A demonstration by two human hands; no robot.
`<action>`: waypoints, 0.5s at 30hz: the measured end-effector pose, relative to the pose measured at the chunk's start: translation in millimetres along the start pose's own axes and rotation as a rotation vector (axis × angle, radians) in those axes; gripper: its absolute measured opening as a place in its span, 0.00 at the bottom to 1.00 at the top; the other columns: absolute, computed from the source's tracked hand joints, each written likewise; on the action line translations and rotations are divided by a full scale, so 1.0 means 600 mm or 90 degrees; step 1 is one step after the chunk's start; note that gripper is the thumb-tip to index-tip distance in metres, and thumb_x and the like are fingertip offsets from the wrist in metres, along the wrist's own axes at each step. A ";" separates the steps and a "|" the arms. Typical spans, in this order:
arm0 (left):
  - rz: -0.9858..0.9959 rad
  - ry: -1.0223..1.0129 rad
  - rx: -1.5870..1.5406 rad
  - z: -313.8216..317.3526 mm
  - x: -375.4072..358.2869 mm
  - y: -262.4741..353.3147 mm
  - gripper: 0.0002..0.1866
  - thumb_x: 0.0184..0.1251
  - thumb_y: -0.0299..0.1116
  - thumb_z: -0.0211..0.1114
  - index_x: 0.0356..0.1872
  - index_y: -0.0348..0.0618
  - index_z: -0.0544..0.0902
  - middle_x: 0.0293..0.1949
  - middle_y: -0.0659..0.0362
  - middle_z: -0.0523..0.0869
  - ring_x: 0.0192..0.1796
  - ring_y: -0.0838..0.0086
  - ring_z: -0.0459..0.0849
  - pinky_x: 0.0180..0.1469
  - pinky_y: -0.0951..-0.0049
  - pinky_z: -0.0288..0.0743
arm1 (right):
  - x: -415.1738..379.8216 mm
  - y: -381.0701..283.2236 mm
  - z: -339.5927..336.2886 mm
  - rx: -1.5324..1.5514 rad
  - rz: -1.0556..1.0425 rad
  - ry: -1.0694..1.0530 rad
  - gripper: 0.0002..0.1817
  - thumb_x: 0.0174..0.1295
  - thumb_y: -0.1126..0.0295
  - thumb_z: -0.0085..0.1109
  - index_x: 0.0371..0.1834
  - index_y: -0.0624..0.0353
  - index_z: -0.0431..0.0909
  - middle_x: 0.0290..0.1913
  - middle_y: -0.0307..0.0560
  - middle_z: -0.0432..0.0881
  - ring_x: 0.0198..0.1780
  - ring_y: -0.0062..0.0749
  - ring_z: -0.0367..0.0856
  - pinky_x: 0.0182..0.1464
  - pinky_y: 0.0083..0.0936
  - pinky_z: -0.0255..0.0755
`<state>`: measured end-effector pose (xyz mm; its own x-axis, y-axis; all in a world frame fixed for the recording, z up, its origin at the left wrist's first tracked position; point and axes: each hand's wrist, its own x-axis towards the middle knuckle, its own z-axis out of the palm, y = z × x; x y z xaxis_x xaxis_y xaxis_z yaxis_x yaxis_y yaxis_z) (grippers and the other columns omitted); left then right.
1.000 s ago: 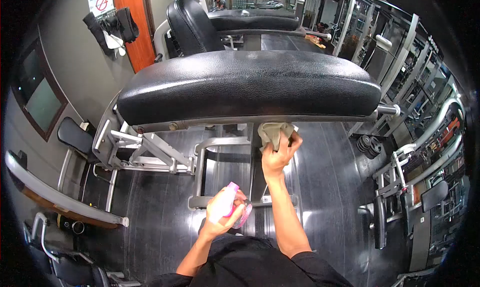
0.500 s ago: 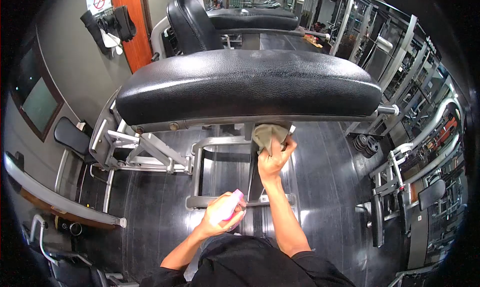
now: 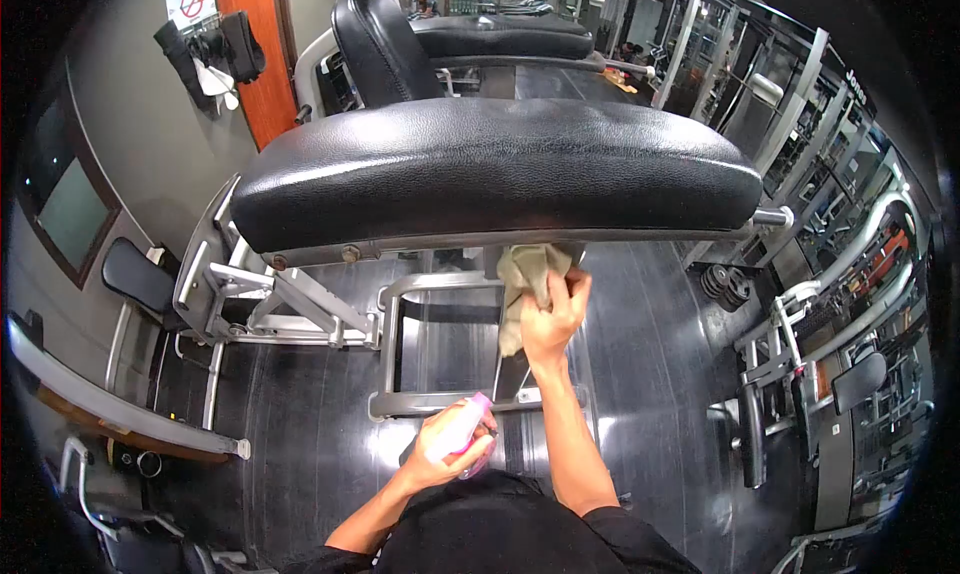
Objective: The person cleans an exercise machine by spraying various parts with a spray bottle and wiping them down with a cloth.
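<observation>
Olive-grey cloth (image 3: 512, 299), one, crumpled at the top with a loose end hanging: I have it gripped in the right hand (image 3: 553, 319), fingers bent and mostly closed, just beneath the black padded cushion (image 3: 500, 164). Whether the cloth presses on the upright post (image 3: 512, 376) behind it, I cannot tell.

Pink-topped bottle (image 3: 460, 432), one, tilted: held lower down in my left hand (image 3: 432, 444), fingers curled around it, apart from the cloth.

Silver tubular frame (image 3: 392, 344), one, below the cushion, on dark flooring (image 3: 655, 394).

Weight plates (image 3: 726, 286), a small group, to the right.

No-smoking sign (image 3: 191, 2), one, on the grey wall (image 3: 130, 104), above dark hanging items (image 3: 240, 49).
</observation>
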<state>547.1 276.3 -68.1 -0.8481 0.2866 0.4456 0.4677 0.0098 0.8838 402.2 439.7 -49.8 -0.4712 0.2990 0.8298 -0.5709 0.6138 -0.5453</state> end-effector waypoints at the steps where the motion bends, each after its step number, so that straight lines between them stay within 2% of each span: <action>1: 0.005 0.004 -0.014 -0.002 0.000 -0.001 0.09 0.55 0.20 0.69 0.37 0.34 0.80 0.31 0.54 0.84 0.37 0.67 0.84 0.44 0.67 0.78 | -0.001 0.000 0.004 -0.004 0.001 0.003 0.22 0.38 0.84 0.61 0.42 0.60 0.79 0.43 0.56 0.71 0.44 0.50 0.74 0.47 0.38 0.71; 3: 0.010 -0.017 -0.015 -0.009 -0.001 -0.003 0.10 0.56 0.20 0.69 0.38 0.34 0.80 0.31 0.55 0.84 0.36 0.68 0.84 0.45 0.68 0.78 | -0.003 0.012 0.021 -0.029 -0.038 0.058 0.22 0.39 0.84 0.61 0.42 0.60 0.79 0.43 0.55 0.71 0.45 0.51 0.73 0.47 0.40 0.71; 7: 0.009 -0.022 -0.023 -0.031 0.001 -0.005 0.12 0.56 0.20 0.69 0.41 0.34 0.80 0.32 0.55 0.84 0.35 0.71 0.84 0.45 0.69 0.77 | -0.084 0.058 0.022 -0.099 -0.078 -0.025 0.21 0.39 0.84 0.61 0.41 0.56 0.81 0.45 0.57 0.71 0.47 0.54 0.73 0.49 0.41 0.71; 8: 0.009 -0.023 -0.021 -0.038 0.001 -0.007 0.12 0.56 0.20 0.69 0.41 0.34 0.80 0.32 0.55 0.84 0.35 0.71 0.84 0.45 0.69 0.77 | -0.097 0.061 0.024 -0.119 -0.089 0.008 0.23 0.34 0.80 0.62 0.40 0.50 0.84 0.44 0.56 0.74 0.44 0.53 0.78 0.43 0.41 0.75; 11: 0.051 -0.016 -0.029 -0.060 0.000 -0.013 0.13 0.56 0.21 0.69 0.43 0.33 0.79 0.32 0.56 0.84 0.35 0.73 0.84 0.45 0.70 0.77 | -0.105 0.051 0.026 -0.141 -0.052 0.002 0.23 0.34 0.78 0.63 0.40 0.50 0.84 0.44 0.56 0.74 0.42 0.51 0.78 0.41 0.39 0.76; 13: 0.002 -0.028 -0.047 -0.077 -0.007 -0.005 0.13 0.57 0.21 0.69 0.43 0.33 0.79 0.33 0.57 0.84 0.34 0.74 0.84 0.44 0.71 0.77 | -0.085 0.031 0.016 -0.192 -0.038 -0.026 0.20 0.37 0.77 0.64 0.39 0.50 0.84 0.42 0.54 0.75 0.39 0.49 0.80 0.39 0.37 0.77; 15: 0.049 -0.025 -0.016 -0.093 -0.007 -0.003 0.13 0.57 0.21 0.68 0.43 0.33 0.79 0.33 0.57 0.84 0.34 0.74 0.84 0.44 0.71 0.77 | -0.048 -0.005 0.013 -0.131 0.023 -0.074 0.21 0.37 0.80 0.64 0.41 0.57 0.83 0.41 0.58 0.76 0.41 0.53 0.80 0.43 0.35 0.76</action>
<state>535.9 221.8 -63.8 -0.7995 0.3230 0.5064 0.5240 -0.0371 0.8509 412.4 423.6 -72.6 -0.5698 0.2447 0.7845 -0.4089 0.7437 -0.5289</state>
